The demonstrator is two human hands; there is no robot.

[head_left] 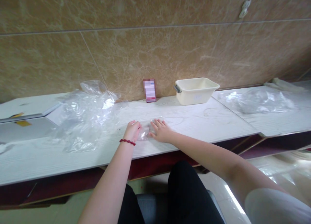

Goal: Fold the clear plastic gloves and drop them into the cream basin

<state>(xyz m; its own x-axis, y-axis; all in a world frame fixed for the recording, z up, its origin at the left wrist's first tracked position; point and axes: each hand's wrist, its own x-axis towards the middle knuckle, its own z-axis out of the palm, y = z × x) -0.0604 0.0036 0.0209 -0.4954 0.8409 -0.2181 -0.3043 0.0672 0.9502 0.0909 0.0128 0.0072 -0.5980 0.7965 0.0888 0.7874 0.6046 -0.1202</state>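
A small clear plastic bag (143, 133) lies on the white wood-grain table (189, 120), between my two hands. My left hand (132, 130), with a red bead bracelet at its wrist, has its fingers closed on the bag's left edge. Flat on the bag's right part rests my right hand (160, 130), its fingers spread. The bag's contents, if any, cannot be made out.
Left of my hands is a large heap of clear plastic bags (89, 110), beside a white box (29, 127). A cream bin (196, 93) and a small card (150, 91) stand by the wall. More clear plastic (264, 101) lies at the right.
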